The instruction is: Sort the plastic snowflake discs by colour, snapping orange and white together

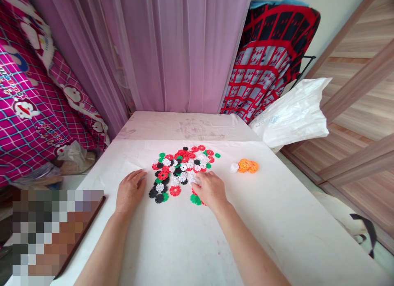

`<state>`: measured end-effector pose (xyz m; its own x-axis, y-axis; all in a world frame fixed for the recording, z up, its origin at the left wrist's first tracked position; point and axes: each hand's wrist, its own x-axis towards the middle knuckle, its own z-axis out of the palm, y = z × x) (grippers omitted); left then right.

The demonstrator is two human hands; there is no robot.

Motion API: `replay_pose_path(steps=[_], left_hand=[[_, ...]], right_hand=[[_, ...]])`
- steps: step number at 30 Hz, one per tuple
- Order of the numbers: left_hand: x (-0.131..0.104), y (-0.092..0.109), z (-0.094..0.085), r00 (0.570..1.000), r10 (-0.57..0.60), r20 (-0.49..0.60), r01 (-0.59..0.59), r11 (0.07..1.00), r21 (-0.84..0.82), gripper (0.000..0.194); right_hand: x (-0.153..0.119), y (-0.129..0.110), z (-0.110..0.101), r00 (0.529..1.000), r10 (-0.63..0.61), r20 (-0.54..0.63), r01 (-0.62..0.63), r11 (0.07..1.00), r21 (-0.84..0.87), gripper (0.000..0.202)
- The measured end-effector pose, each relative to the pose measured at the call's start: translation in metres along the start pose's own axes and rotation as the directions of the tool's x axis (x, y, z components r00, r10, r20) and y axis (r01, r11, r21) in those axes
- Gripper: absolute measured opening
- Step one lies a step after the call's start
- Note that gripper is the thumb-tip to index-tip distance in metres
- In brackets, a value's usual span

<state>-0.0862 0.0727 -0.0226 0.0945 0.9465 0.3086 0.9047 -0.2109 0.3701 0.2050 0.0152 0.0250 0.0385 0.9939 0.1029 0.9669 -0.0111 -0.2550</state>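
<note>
A loose pile of flower-shaped plastic discs in red, white, black and green lies in the middle of the table. At its right edge is my right hand, thumb and forefinger apart at the white discs. Part of the pile, including some green discs and red ones, shows beside and under that hand. Left of the pile, my left hand rests on the tabletop, fingers stretched forward and loosely bent, with no disc in it. A small gap separates it from the black discs.
Orange discs with a white disc form a small group on the right. The table wears a pale cover. A white plastic bag stands off its right side. A brown-edged, pixelated object lies at the left edge.
</note>
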Motion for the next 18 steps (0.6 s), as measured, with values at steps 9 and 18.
replay_pose_path(steps=[9,18], left_hand=[[0.000,0.001,0.000,1.000,0.000,-0.003,0.000,1.000,0.001,0.040],[0.000,-0.002,0.002,1.000,-0.004,0.001,0.004,1.000,-0.012,0.042]], right_hand=[[-0.002,-0.018,0.020,1.000,-0.010,0.008,0.010,1.000,0.023,0.027],[0.014,0.055,-0.004,0.965,0.161,-0.207,-0.076,0.927,0.368,0.018]])
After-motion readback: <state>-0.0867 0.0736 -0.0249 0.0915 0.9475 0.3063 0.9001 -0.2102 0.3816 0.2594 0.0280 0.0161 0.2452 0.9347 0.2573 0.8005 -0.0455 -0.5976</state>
